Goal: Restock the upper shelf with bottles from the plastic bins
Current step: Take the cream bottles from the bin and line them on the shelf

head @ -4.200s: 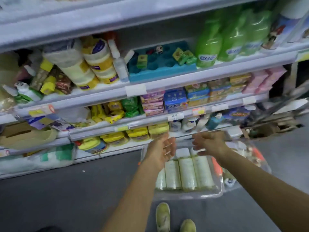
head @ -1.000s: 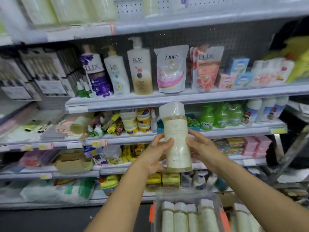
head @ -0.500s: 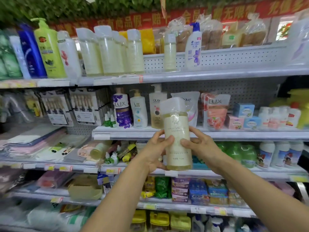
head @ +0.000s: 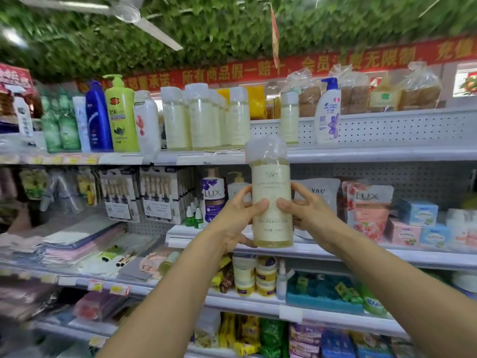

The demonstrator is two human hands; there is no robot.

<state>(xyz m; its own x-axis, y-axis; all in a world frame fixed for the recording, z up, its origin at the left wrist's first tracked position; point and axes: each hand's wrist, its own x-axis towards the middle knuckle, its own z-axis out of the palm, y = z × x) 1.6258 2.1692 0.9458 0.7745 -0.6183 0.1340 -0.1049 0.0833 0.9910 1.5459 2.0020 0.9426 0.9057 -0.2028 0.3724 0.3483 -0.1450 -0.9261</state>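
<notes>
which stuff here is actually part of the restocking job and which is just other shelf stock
Job: pale bottle, gripped by left hand and right hand; upper shelf; matching bottles already there.
Bystanders: purple Lux bottle, Dove pouch, green pump bottle, bread bags.

Both arms raised; left hand (head: 233, 218), right hand (head: 308, 211) apparently curled inward.

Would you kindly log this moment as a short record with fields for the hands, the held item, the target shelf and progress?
left hand: grips the bottle's left side
right hand: grips its right side
bottle: upright, pale yellow liquid, cream label, clear wrap over the cap, held in front of the shelves
upper shelf: already holds a row of matching bottles, with a gap to their right
progress: bottle raised but not yet on the shelf
</notes>
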